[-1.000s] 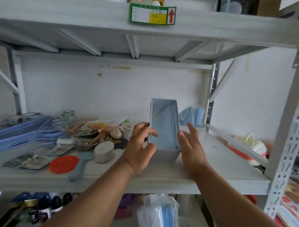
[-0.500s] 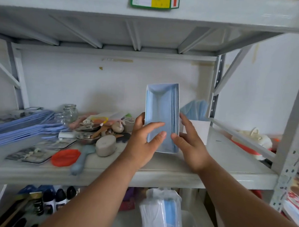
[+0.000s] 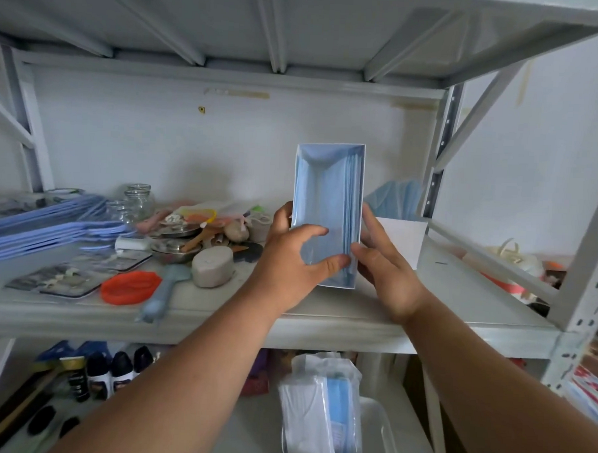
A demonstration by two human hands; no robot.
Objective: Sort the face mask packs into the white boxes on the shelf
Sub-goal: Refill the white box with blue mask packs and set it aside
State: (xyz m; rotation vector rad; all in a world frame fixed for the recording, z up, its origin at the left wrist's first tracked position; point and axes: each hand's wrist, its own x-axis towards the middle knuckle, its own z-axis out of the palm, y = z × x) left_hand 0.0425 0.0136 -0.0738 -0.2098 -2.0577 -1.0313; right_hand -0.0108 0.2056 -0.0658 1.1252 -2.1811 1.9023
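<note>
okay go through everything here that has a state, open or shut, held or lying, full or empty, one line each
White box: open, tilted up toward the camera, holding blue masks, held by both hands.
Left hand: grips the box's left side, thumb across the masks.
Right hand: holds the box's right edge.
Second white box: standing on the shelf behind, blue masks sticking out.
Glass jars: upright, look empty.
Plastic bag of masks: in a tub on the lower shelf.

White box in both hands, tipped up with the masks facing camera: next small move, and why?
Probably tip the white box back down and set it on the shelf. Both the left hand and the right hand grip its lower end, it is tilted open-side toward the camera, and the blue masks already fill it.
</note>
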